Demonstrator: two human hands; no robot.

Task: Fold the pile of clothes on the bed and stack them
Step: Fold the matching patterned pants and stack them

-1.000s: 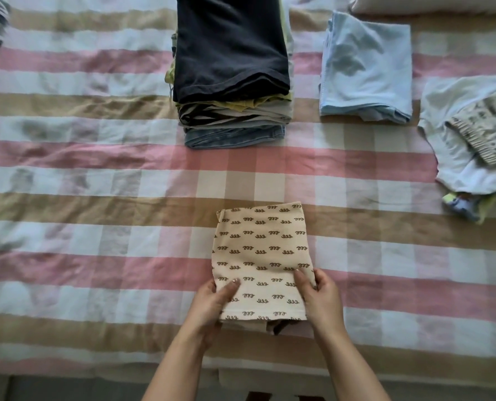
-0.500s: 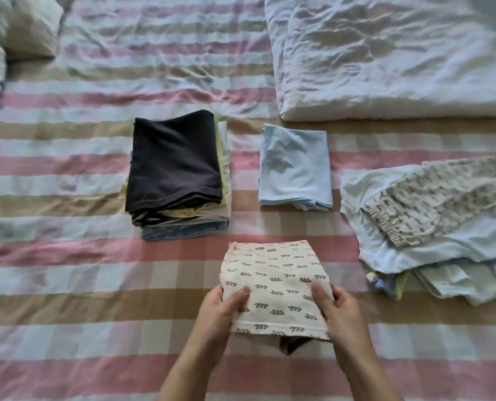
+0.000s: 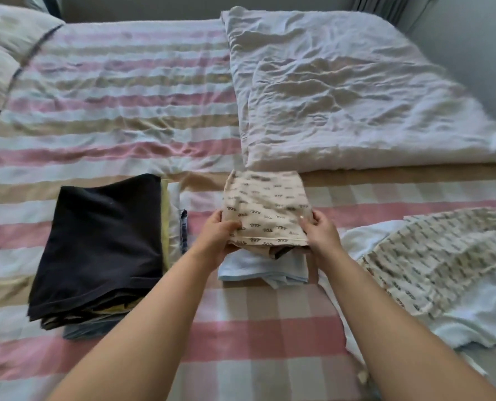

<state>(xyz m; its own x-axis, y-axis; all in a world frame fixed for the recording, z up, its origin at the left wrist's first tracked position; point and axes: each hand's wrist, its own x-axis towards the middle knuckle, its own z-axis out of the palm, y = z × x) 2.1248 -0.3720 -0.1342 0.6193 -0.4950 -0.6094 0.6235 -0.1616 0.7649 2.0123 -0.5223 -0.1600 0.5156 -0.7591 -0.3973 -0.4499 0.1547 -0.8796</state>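
Left hand [image 3: 218,237] and right hand [image 3: 321,234] grip cream garment [image 3: 265,204], perhaps touching blue fold [image 3: 255,267] beneath.

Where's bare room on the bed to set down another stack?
Widest: bare bedspread between pillow and duvet, behind the dark stack. Also the checked patch on the near side of the light blue garment. Crowded: right side, under the unfolded pile; the gap beside the dark stack is narrow.
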